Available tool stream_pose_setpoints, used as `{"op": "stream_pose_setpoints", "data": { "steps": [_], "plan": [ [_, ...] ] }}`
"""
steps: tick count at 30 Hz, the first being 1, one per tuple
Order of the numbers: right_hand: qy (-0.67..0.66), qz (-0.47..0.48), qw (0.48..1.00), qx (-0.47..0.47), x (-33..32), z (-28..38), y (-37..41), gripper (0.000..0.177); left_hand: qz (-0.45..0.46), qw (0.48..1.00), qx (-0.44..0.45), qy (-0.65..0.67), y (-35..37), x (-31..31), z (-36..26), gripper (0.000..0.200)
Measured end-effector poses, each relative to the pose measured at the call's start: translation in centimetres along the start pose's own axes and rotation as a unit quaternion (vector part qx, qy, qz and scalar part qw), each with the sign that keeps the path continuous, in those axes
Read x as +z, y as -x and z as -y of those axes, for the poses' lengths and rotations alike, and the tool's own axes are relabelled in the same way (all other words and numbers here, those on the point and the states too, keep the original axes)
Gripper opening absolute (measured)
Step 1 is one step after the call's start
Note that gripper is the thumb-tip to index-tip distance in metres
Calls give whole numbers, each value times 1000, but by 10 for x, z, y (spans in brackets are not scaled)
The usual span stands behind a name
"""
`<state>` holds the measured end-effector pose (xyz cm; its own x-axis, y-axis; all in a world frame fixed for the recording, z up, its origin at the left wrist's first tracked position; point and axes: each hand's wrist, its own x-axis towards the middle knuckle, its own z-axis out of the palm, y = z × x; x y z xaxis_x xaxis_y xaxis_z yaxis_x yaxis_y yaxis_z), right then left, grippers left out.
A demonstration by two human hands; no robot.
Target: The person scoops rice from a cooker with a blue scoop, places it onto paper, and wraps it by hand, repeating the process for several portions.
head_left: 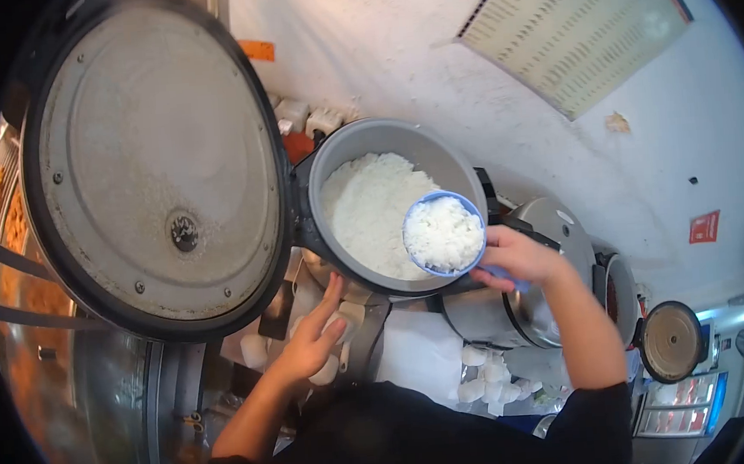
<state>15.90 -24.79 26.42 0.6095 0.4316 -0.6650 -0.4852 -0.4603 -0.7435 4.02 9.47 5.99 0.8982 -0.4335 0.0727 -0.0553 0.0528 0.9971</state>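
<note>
My right hand [516,258] grips the handle of a blue scoop [445,272] heaped with white rice. The scoop is over the right side of an open rice cooker [451,153], whose grey pot holds a large mass of cooked rice [366,206]. To the left, the cooker's big round lid [145,136] stands raised, with grains stuck around its vent. My left hand [317,335] is held below the cooker's front rim with its fingers extended and nothing in it.
A second, closed cooker [552,219] stands to the right, with another open one [619,292] beyond it. Small white containers [490,379] lie near my body. A glass food display [82,407] is at the left. A printed sheet [578,32] hangs on the wall.
</note>
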Motion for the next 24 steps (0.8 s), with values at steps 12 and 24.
{"op": "stream_pose_setpoints", "data": {
  "steps": [12,24],
  "plan": [
    [-257,-409,865,-137,138,-214,111,36,157,950,23,-268,13,130,95,15],
    [415,-503,757,-36,246,-465,-15,59,399,693,-2,-600,39,175,162,57]
  ]
}}
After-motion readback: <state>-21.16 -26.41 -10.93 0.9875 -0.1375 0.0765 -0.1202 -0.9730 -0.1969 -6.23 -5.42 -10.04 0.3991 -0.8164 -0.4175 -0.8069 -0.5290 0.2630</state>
